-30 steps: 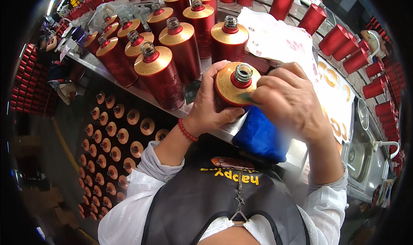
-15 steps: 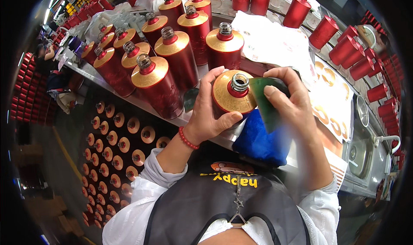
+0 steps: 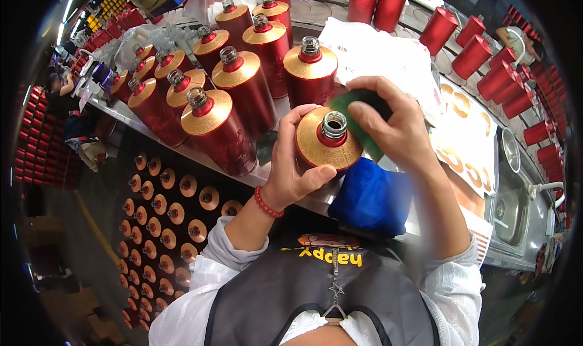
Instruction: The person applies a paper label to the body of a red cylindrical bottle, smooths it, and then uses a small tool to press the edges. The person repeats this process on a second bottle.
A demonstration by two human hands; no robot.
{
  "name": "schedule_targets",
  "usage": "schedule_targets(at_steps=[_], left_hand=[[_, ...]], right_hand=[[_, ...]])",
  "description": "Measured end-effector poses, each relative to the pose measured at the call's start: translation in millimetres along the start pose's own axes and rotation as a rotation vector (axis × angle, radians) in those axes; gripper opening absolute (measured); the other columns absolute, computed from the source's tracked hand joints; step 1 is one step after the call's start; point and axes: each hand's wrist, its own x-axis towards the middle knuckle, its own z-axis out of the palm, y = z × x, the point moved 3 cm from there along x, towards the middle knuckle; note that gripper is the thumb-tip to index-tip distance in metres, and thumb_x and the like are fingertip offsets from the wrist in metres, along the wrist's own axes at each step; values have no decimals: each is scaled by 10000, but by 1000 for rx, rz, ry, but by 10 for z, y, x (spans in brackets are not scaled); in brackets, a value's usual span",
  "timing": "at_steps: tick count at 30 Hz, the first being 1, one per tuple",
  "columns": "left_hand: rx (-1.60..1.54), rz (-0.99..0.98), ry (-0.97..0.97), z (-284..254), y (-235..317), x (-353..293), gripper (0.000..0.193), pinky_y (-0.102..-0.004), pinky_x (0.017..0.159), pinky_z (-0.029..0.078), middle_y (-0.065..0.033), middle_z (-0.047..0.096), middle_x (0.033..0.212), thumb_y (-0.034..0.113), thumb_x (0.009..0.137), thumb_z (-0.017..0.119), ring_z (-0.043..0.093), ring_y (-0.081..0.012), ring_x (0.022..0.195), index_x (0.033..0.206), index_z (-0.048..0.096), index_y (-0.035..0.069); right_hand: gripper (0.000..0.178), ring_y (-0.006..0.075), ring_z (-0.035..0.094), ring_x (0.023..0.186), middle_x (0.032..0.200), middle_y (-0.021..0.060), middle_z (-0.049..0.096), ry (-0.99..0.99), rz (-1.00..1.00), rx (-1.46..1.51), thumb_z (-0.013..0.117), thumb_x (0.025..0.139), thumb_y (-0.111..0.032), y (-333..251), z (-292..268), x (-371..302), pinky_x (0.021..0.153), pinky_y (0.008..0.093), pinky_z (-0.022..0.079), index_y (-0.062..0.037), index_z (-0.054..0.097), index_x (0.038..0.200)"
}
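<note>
My left hand (image 3: 287, 167) is wrapped round the side of a red bottle (image 3: 313, 141) with a gold shoulder and an uncapped clear glass neck. The bottle's mouth points up toward me. Pinched between the thumb and fingers of my right hand (image 3: 398, 124) is a thin, flat green sheet (image 3: 368, 133), like a scraper. Its edge lies against the right rim of the gold shoulder, though motion blurs it somewhat. Just below the bottle sits a blue plush-covered pad (image 3: 367, 194). Left of my left hand stand several similar bottles (image 3: 212, 127) on the table.
Loose white papers (image 3: 364, 51) and a sheet of gold rings (image 3: 455, 158) lie on the right side. Red bottles (image 3: 438, 30) stand along a conveyor at the far right. A metal sink (image 3: 509, 218) is at right; more gold-topped bottles (image 3: 158, 224) crowd below left.
The green sheet has swung up and left round the gold shoulder's far right rim, along with my right hand. Red bottles on the conveyor have shifted rightward.
</note>
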Motion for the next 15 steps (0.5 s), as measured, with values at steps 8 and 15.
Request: schedule_targets(at_steps=[8,15], left_hand=[[-148,-130,-127,-127,31,22,958,-374,1090,432,-157,495,1380,423,791,833,535,-218,1266,1451,291,-11],[25,-61,-140,-79,-17,18,945,-366,1082,411,-151,507,1359,426,792,841,523,-236,1252,1461,307,25]], right_hand=[[309,174,658,934,996,112,690,123,106,-159,709,912,-127,175,-110,125,841,313,527,-45,635,1200],[269,102,609,985,1009,29,676,144,137,-46,709,939,-169,250,-111,98,892,270,496,-47,663,1174]])
